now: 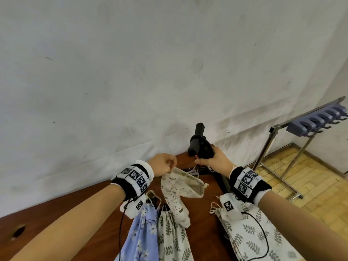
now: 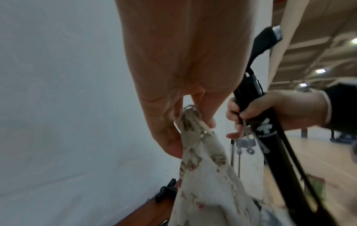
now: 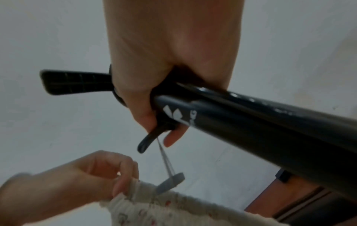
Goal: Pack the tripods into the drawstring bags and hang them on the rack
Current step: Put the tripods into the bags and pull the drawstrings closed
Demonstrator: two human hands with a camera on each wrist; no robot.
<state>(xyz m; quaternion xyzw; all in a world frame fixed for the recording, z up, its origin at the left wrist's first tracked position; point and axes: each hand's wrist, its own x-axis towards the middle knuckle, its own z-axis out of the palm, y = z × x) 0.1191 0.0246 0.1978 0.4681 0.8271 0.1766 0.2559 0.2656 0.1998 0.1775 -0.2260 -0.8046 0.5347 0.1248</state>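
Observation:
My right hand [image 1: 214, 159] grips a black folded tripod [image 1: 199, 146] near its head and holds it up over the back of the brown table [image 1: 75, 213]; its logo shows on the tripod body [image 3: 251, 130]. A small grey tag [image 3: 170, 182] hangs from it on a string. My left hand [image 1: 163, 164] pinches the gathered rim of a cream animal-print drawstring bag [image 1: 178, 189], which hangs down to the table. The pinch on the bag rim [image 2: 191, 120] is plain in the left wrist view. The rack [image 1: 301, 127] with purple hooks stands at the right.
On the table lie a blue floral bag [image 1: 141, 234], a leaf-print bag [image 1: 173, 238] with something black at its mouth, and another leaf-print bag [image 1: 250, 236] at the right. A white wall [image 1: 131, 72] stands close behind. Yellow tiled floor [image 1: 310, 181] lies around the rack.

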